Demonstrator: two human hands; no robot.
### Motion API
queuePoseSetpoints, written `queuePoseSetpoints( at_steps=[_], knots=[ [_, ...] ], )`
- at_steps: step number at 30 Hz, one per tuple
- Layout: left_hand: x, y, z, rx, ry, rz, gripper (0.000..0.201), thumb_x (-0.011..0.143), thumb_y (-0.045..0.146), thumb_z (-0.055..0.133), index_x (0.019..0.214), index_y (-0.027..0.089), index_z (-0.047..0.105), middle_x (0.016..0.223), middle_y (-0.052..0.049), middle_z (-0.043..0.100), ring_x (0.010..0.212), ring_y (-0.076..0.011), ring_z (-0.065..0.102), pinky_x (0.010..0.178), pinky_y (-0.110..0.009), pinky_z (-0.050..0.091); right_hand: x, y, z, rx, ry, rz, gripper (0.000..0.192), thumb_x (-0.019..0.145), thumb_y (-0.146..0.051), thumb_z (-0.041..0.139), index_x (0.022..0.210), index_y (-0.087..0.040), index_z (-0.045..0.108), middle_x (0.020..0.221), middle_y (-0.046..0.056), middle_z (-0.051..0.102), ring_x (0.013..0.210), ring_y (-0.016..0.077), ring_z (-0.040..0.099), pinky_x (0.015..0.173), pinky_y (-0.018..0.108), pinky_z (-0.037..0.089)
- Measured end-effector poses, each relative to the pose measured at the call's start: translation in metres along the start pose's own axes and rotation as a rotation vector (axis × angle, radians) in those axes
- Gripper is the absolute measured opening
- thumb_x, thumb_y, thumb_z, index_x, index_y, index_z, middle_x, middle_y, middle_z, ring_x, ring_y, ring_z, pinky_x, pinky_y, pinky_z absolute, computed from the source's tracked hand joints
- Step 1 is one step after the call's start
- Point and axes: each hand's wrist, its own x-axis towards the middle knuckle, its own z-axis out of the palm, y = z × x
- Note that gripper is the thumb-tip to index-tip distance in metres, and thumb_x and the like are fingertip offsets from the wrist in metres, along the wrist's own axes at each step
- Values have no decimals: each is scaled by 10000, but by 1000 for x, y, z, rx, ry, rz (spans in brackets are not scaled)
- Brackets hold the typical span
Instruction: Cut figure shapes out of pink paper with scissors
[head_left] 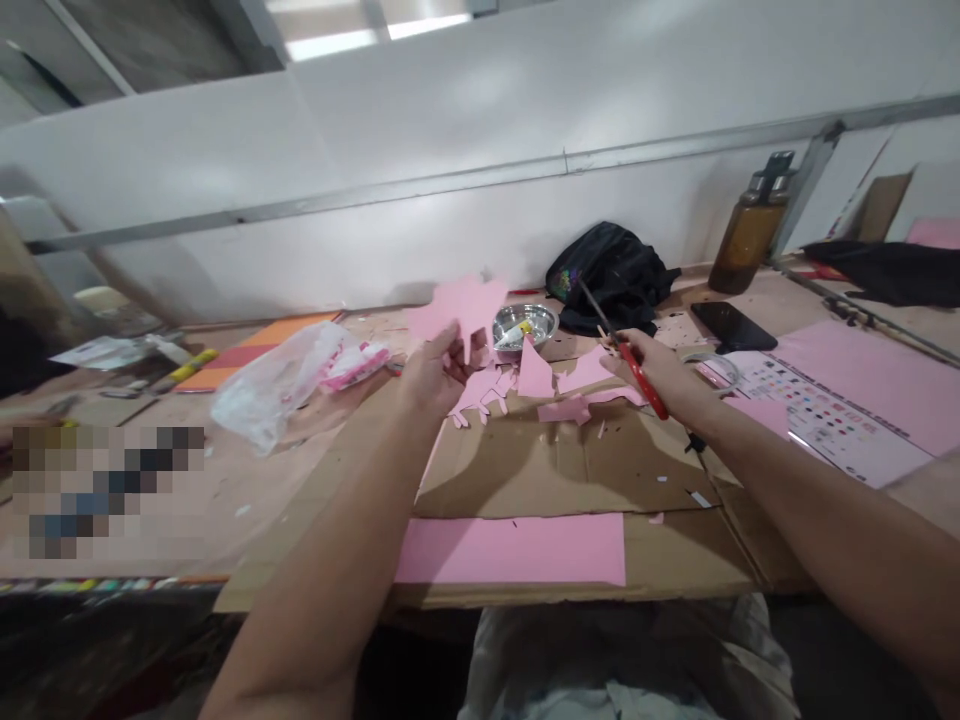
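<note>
My left hand holds up a cut piece of pink paper with a jagged outline, its fingers closed on the lower edge. My right hand is wrapped around red-handled scissors, seen edge-on, with the narrow metal blade pointing up and away. Between the hands, a pink cutout with small leg-like shapes and several pink scraps lie on a sheet of cardboard. Just behind them stands a steel bowl with a white tube with a yellow cap in it.
A pink strip lies along the near cardboard edge. At left are a clear plastic bag and an orange-red folder. A black bag, bottle, phone, tape roll and printed sheet occupy the right.
</note>
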Motion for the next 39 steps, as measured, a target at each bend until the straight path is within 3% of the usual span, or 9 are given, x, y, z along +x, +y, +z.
queuePoseSetpoints(
  at_steps=[2, 9, 18, 21, 24, 26, 28, 32, 39],
  knots=[
    [4, 13, -10, -61, 32, 67, 166, 894, 112, 669, 749, 182, 625, 580, 39, 612, 690, -105, 721, 546, -137, 542, -7, -12, 3, -59, -40, -57, 384, 866, -449, 655, 1157, -199, 643, 1116, 119, 711, 975, 278, 640, 827, 363, 483],
    [13, 22, -35, 24, 31, 138, 158, 783, 150, 772, 734, 195, 629, 652, 22, 644, 676, -120, 713, 482, -149, 488, -44, -49, 24, -197, -489, -337, 289, 790, -361, 730, 1049, -237, 698, 917, 44, 723, 750, 197, 612, 633, 269, 407],
    [20, 8, -32, 25, -5, 70, 147, 784, 122, 744, 759, 167, 606, 623, 20, 633, 547, -85, 634, 422, -137, 414, -53, -67, 9, -279, -727, -485, 503, 768, -248, 719, 1269, -290, 696, 1206, 45, 718, 1055, 259, 645, 830, 318, 470],
    [19, 2, -29, 41, -5, 50, 136, 796, 118, 729, 754, 160, 606, 607, 16, 632, 526, -89, 624, 417, -143, 420, -43, -60, 2, -206, -570, -320, 334, 909, -345, 610, 1209, -254, 724, 1237, 68, 719, 1089, 257, 658, 902, 348, 492],
    [16, -4, -25, 55, -4, 29, 136, 791, 97, 724, 749, 157, 609, 598, 18, 633, 529, -91, 632, 420, -145, 434, -26, -38, -2, -219, -216, -136, 387, 925, -417, 598, 1219, -184, 695, 1261, 142, 699, 1102, 286, 656, 914, 389, 506],
    [13, -6, -22, 63, -10, 15, 142, 776, 94, 738, 748, 158, 614, 604, 19, 641, 526, -90, 632, 411, -143, 431, -15, -22, -2, -230, -126, -72, 506, 886, -457, 658, 1302, -170, 635, 1320, 170, 664, 1123, 296, 647, 922, 399, 508],
    [12, -7, -21, 69, -15, 6, 144, 772, 100, 744, 745, 159, 616, 600, 18, 640, 518, -90, 628, 401, -143, 427, -8, -9, -1, -331, -157, -62, 571, 878, -502, 665, 1321, -145, 605, 1331, 193, 651, 1124, 302, 643, 898, 387, 506],
    [13, -6, -23, 71, -17, 6, 134, 792, 90, 723, 755, 159, 614, 581, 23, 623, 493, -83, 608, 396, -141, 428, -1, -1, 4, -570, -312, -56, 345, 904, -444, 635, 1025, -128, 705, 1099, 185, 727, 976, 293, 661, 798, 348, 474],
    [16, -10, -24, 67, -8, 15, 152, 860, 63, 641, 732, 141, 621, 571, 7, 613, 465, -74, 584, 376, -137, 408, 8, -6, 1, -570, -405, -47, 79, 832, -238, 661, 808, -166, 686, 849, 82, 723, 736, 192, 622, 612, 262, 390]
  ],
)
